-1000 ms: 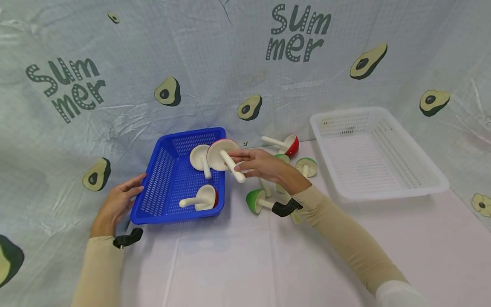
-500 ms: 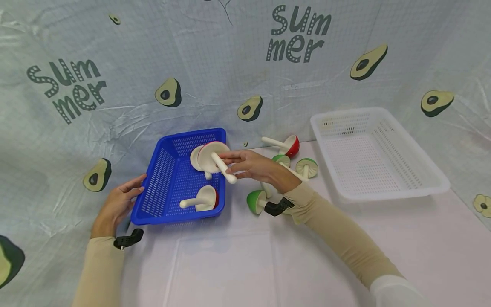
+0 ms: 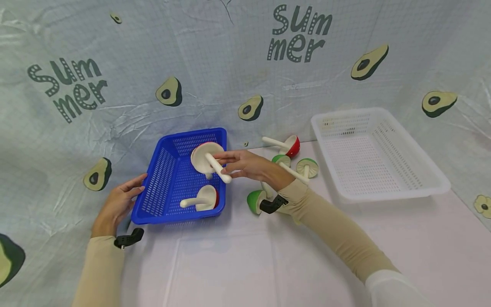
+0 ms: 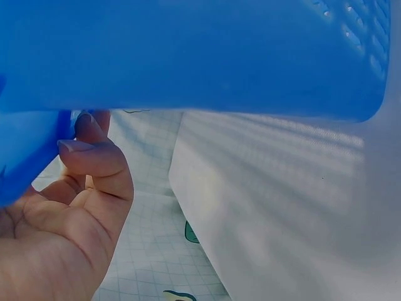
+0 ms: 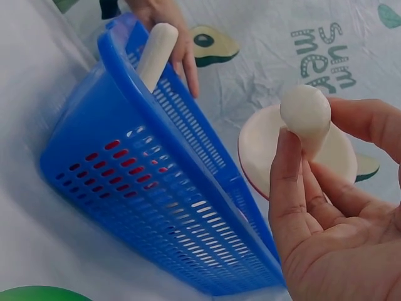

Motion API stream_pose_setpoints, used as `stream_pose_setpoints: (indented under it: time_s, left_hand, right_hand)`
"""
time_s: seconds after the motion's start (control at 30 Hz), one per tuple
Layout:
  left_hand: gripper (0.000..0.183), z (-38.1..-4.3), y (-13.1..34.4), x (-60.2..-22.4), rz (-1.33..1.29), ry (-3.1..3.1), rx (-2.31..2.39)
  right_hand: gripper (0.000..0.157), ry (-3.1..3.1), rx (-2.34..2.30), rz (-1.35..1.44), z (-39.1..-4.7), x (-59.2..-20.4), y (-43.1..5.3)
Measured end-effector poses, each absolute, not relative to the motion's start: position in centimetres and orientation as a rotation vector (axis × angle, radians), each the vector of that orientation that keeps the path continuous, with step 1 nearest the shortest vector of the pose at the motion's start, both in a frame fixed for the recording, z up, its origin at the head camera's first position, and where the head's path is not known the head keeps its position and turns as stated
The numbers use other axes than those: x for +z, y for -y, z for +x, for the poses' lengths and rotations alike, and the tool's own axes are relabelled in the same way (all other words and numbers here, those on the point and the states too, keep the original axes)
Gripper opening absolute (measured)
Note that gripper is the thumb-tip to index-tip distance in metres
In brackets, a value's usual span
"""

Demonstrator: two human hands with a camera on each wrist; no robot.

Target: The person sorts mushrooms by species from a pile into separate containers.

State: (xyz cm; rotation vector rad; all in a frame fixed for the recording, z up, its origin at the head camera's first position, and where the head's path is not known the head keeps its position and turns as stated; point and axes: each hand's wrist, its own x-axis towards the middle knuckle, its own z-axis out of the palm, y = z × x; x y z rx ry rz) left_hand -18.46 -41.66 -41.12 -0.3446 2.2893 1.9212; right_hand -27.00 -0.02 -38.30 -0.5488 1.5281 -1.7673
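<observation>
My right hand (image 3: 245,165) pinches the white stem of a red-capped toy mushroom (image 3: 218,167) over the right side of the blue basket (image 3: 161,221). Its pale underside faces up, and in the right wrist view the stem end (image 5: 305,111) sits between thumb and fingers. Below it, another mushroom in the basket is mostly hidden. A red-capped mushroom (image 3: 205,197) lies at the basket's near right corner. My left hand (image 3: 119,202) grips the basket's left rim; in the left wrist view the fingers (image 4: 94,160) curl at the blue edge.
A white basket (image 3: 387,196) stands on the right of the table. Between the baskets lie several mushrooms: a red one (image 3: 293,146) at the back, green ones (image 3: 307,167) near the white basket, and a green one (image 3: 254,201) nearer the front. A printed cloth hangs behind.
My right hand has carried the held mushroom left and slightly down, so it now covers most of the mushroom beneath it. The left hand and blue basket have stayed in place.
</observation>
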Motion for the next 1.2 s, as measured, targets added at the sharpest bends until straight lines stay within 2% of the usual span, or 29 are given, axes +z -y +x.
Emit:
stream_pose_setpoints:
  time_s: [1.2]
  left_hand:
    - [0.058, -18.5, 41.4, -41.0, -0.394, -2.363, 1.827]
  right_hand:
    - [0.067, -1.5, -1.663, -0.645, -28.0, -38.4, 4.1]
